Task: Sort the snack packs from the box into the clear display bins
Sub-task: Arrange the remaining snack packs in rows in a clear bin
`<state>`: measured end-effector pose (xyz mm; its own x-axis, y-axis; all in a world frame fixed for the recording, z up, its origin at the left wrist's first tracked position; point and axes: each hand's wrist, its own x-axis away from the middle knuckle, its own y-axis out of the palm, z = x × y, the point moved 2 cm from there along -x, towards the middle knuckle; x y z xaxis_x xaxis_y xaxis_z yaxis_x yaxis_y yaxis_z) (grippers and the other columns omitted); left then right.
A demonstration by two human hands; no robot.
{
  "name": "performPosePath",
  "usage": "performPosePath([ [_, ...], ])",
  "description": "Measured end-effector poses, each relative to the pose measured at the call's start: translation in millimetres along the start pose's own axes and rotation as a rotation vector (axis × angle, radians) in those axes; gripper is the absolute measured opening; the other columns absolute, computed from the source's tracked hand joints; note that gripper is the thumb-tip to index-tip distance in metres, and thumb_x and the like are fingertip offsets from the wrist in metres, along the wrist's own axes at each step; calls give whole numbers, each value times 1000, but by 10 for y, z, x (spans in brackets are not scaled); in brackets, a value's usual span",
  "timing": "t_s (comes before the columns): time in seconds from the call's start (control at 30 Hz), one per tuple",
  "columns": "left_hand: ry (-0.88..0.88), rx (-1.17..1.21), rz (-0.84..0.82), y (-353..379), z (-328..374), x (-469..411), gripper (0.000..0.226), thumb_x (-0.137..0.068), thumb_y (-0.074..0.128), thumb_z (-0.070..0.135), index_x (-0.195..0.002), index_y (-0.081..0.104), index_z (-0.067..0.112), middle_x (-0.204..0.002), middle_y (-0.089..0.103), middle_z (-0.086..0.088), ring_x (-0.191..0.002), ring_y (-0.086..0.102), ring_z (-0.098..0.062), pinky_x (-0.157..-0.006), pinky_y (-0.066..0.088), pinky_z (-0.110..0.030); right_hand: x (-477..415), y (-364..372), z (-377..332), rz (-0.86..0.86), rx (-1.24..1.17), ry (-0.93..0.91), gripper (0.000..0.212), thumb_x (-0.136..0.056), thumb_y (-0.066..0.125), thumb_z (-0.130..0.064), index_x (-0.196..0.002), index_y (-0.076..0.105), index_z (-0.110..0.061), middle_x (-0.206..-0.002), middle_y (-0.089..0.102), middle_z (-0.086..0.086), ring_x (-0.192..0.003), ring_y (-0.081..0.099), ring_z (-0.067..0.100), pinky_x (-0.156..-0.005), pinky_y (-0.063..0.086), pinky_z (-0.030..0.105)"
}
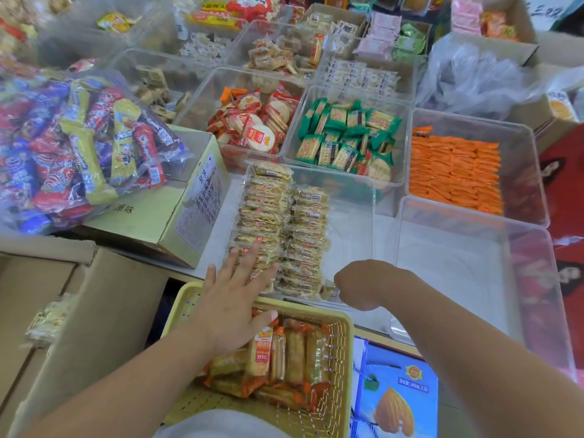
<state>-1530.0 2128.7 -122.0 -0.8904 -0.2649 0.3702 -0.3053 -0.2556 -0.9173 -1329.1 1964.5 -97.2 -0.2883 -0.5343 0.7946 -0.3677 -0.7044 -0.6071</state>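
Left hand (pixel 230 298): palm down, fingers straight and spread wide, gripping nothing. The fingertips rest on the near end of the pale snack packs (pixel 278 229), and the thumb lies over the far rim of the yellow basket (pixel 343 330). Right hand (pixel 360 284): at 3 o'clock of the left hand, wrist bent sharply downward over the near edge of the clear bin (pixel 373 197). Its fingers are hidden beneath the knuckles, so I cannot tell whether they are wide, narrow or holding anything. The snack packs stand on edge in two rows filling the left half of that bin, at my 12 o'clock. The basket at 6 o'clock holds orange-wrapped packs (pixel 284 352). An open cardboard box (pixel 104 298) stands at 9 o'clock. Bins of green packs (pixel 347 134) and orange packs (pixel 455 172) sit beyond, towards 1 and 2 o'clock.
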Motion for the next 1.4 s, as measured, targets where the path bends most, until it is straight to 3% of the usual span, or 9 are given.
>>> performPosePath([
  [0.13,-2,-17,8,31,-11,-5,85,-94,34,78,-152,-23,56,-155,-51,12,-154,-29,-28,-124,-1,-59,-73,30,6,-77,-17,24,40,-96,41,-4,-130,60,-12,-123,64,5,-108,63,25,-87,52,33],
  [0.23,0,-15,13,35,-2,2,87,-94,35,78,-144,-33,60,-156,-50,12,-154,-30,-27,-125,0,-58,-136,51,-29,-132,-59,25,37,-97,41,0,-128,60,-4,-118,65,8,-101,62,24,-86,50,32],
  [0.37,7,-26,18,37,-4,2,87,-94,34,77,-138,-39,60,-156,-49,10,-153,-31,-28,-126,2,-58,-219,-14,-57,-252,-197,-59,42,-108,30,-31,-124,61,-9,-117,62,6,-103,56,27,-98,43,42],
  [0.53,24,-36,10,43,-25,2,87,-94,32,78,-138,-40,60,-156,-50,10,-153,-31,-28,-126,2,-57,-342,-134,111,-266,-182,-169,37,-102,44,-40,-76,58,-18,-79,52,4,-74,46,23,-78,45,37],
  [0.7,18,-48,12,60,-24,-12,88,-93,33,78,-143,-36,57,-157,-49,8,-154,-28,-29,-126,4,-57,-337,-137,158,-309,-138,-192,48,-97,53,-55,-117,67,-14,-110,71,7,-100,65,25,-82,46,35],
  [0.9,21,-56,20,64,-18,-12,89,-92,33,80,-141,-38,57,-156,-51,8,-154,-29,-28,-126,4,-57,-417,-57,52,-299,-114,-140,47,-105,46,-41,-128,62,-3,-127,65,18,-119,60,34,-99,46,41],
  [1.07,24,-56,31,66,-18,-7,90,-92,31,81,-137,-44,58,-155,-52,8,-154,-29,-28,-126,5,-56,-544,70,-40,-286,-107,-92,42,-108,40,-32,-114,63,2,-94,54,10,-80,48,23,-74,39,31],
  [1.3,30,-37,28,53,-25,-2,89,-92,33,79,-142,-37,57,-156,-50,8,-155,-26,-29,-125,4,-56,-550,226,-106,-234,-113,-31,35,-109,38,-19,-132,59,-2,-128,63,14,-115,61,30,-99,50,39],
  [1.4,42,30,14,-9,-45,30,85,-94,38,75,-151,-22,57,-157,-48,12,-154,-30,-27,-124,-6,-58,-514,215,-136,-172,-102,-31,33,-108,40,-25,-109,66,-4,-104,67,8,-86,61,20,-81,50,30],
])
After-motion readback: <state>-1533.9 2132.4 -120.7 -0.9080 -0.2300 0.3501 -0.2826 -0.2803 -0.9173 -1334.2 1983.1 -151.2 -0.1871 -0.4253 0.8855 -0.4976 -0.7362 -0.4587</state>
